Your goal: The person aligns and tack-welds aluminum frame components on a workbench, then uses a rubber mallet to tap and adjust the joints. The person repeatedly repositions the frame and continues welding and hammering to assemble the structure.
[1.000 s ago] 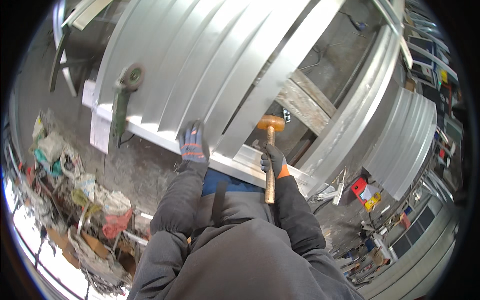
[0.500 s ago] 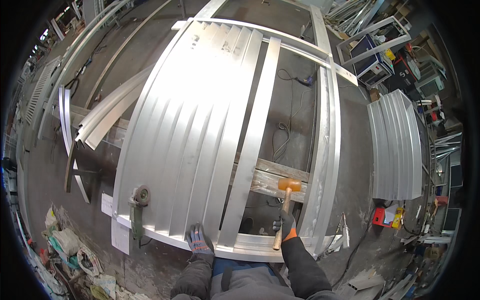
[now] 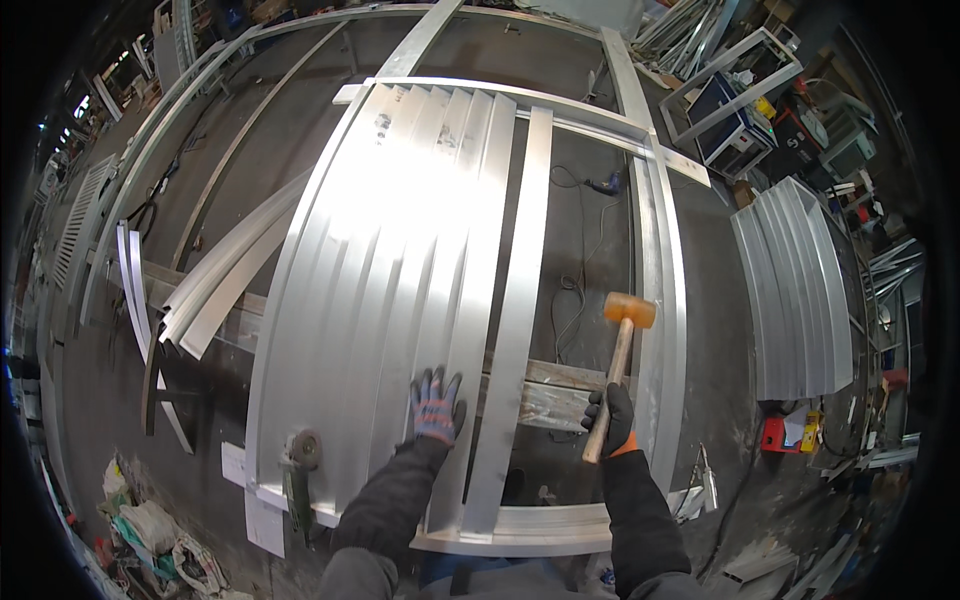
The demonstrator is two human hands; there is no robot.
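Observation:
My gloved left hand lies flat, fingers spread, on the overlapping metal slats that fill the left part of a silver metal frame. In my right hand, also gloved, is the wooden handle of a mallet with an amber head. The mallet is raised over the opening beside the frame's right side. Between my hands runs a single loose-looking slat, with gaps on both its sides. An angle grinder rests on the frame's near left corner.
Long metal profiles jut out on the left. A stack of metal slats stands on the right, with a red box near its foot. A power drill and cable lie beyond the opening. Sacks are heaped at lower left.
My left hand has slid forward and right along the slats. My right hand has carried the mallet forward and to the right. The whole view has shifted slightly.

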